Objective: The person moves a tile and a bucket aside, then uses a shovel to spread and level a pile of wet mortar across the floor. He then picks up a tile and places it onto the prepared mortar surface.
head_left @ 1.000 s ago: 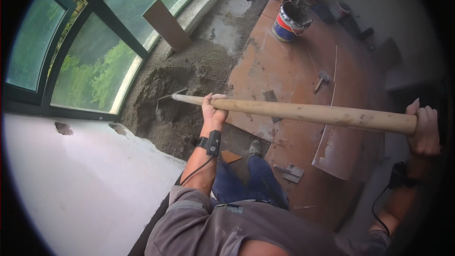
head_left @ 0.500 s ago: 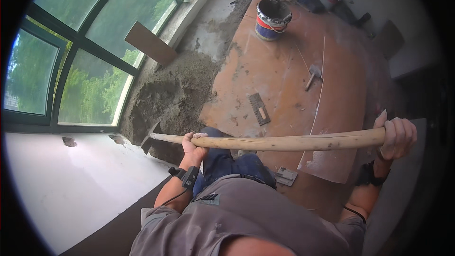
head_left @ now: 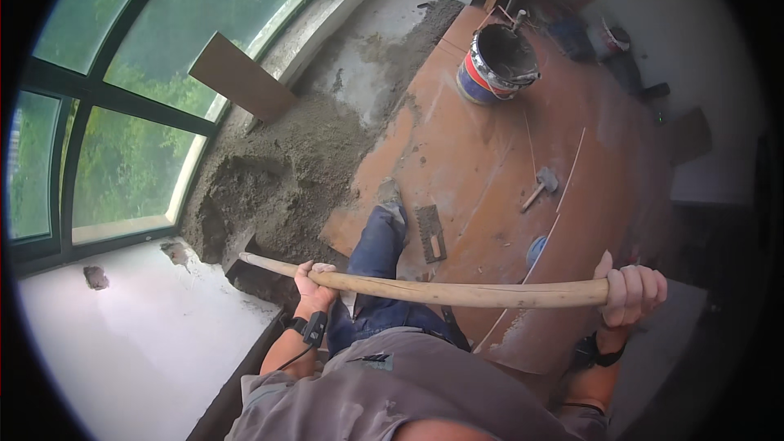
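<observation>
pale wood spans the space between both hands: a long handle (head_left: 457,292), thicker toward the right. the left hand (head_left: 314,284) has its fingers wrapped round the thinner part, near the blade (head_left: 238,247); the right hand (head_left: 633,290) has its fingers closed over the butt end, thumb raised. just past the left fingers, on their left, the blade sits at the edge of a grey, mortar-like heap (head_left: 282,167); how deep it bites is hard to tell, as that corner is dark. a brown board (head_left: 242,77) stands tilted beyond the heap, well ahead of the left fingers, and a white wall (head_left: 147,318) lies to their left. ahead of the handle, between the two sets of fingers, lies a notched trowel (head_left: 430,233). ahead of the right fingers and to their left is a hammer (head_left: 541,188), with a smeared bucket (head_left: 480,86) farther off that way.
</observation>
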{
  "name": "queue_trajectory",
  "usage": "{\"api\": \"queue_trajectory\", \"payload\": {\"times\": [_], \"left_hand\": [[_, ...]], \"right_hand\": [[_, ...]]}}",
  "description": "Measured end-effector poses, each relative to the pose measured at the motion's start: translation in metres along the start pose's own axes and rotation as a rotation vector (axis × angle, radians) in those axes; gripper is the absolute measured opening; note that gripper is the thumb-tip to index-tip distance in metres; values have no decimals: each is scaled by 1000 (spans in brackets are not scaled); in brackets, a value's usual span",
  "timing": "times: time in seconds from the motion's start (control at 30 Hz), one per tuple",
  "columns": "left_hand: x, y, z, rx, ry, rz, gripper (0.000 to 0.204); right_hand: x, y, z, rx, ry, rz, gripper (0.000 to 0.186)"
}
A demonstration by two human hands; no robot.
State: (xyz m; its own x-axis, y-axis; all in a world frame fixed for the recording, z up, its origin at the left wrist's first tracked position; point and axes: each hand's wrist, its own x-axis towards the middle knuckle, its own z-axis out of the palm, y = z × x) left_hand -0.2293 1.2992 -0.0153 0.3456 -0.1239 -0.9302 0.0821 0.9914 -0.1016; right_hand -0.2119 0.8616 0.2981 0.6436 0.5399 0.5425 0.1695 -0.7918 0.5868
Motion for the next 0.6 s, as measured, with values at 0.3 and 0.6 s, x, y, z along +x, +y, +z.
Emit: {"api": "queue_trajectory", "payload": {"times": [0.3, 0.6], "left_hand": [[40, 10, 116, 7, 205, 42, 18], [16, -45, 198, -336, -115, 111, 14]], "right_hand": [[126, 22, 123, 204, -55, 25, 31], [186, 87, 215, 233, -1, 18, 21]]}}
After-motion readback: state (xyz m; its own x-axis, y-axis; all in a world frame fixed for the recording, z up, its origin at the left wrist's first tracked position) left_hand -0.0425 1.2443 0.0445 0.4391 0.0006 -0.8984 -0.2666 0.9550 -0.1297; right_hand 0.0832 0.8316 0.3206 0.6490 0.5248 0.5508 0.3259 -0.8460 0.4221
